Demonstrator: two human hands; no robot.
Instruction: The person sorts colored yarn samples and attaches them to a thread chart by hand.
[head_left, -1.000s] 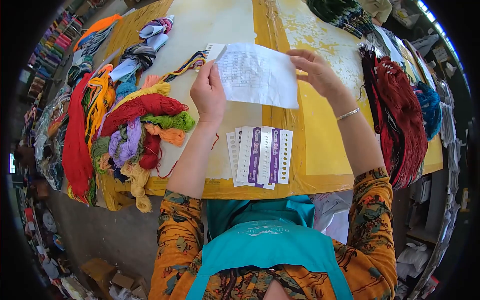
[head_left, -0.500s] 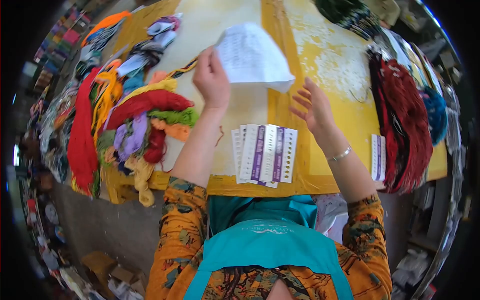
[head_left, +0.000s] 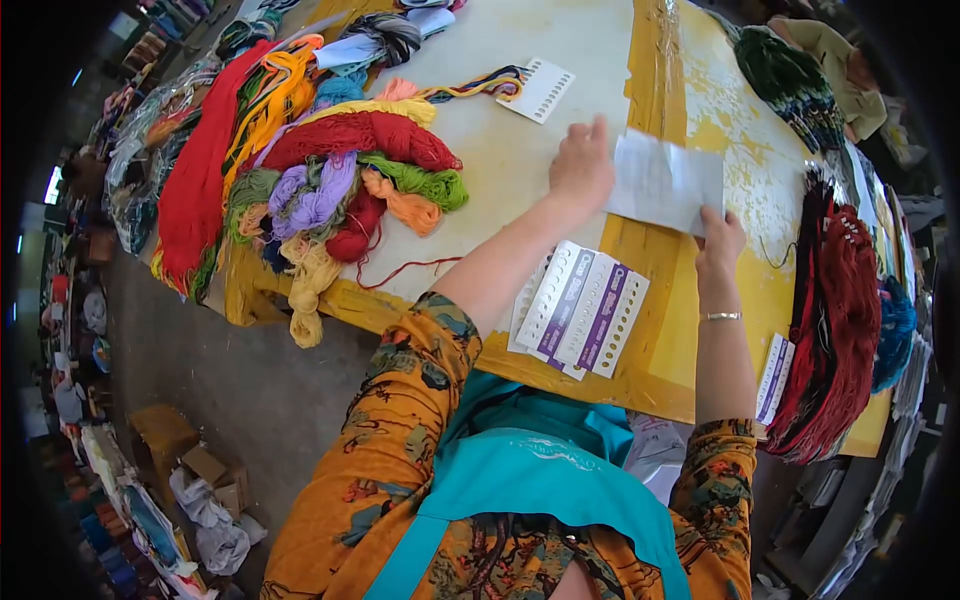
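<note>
Two hands work over a yellow-edged table [head_left: 640, 375], and nearest the person, by the front rim, a fanned stack of punched thread cards [head_left: 583, 310] lies empty, every hole bare as far as the head view shows. Just past them the right hand [head_left: 720, 240] pinches the near corner of a white printed sheet [head_left: 668, 183], while the left hand [head_left: 581, 170], fingers together and palm down, presses flat on the tabletop touching the sheet's left edge; the paper lies on the table between the two hands, over the seam where the pale board meets the yellow one. By my reading the sheet is set down for reference and the carding itself is not begun: none of the near cards carries thread, so nearly all the sorting looks left to do. Left of the left arm a heap of loose skeins [head_left: 340, 180], red, green, purple, orange and mustard, spills to the table's edge, tangled enough that pulling one colour free could drag its neighbours. Beyond it, one card with threads attached [head_left: 535, 88] lies well apart from the stack. To the right, dark red hanks [head_left: 840, 330] hang over the rim beside a second small stack of cards [head_left: 773, 378]. Farther off lies a green bundle [head_left: 790, 85].
</note>
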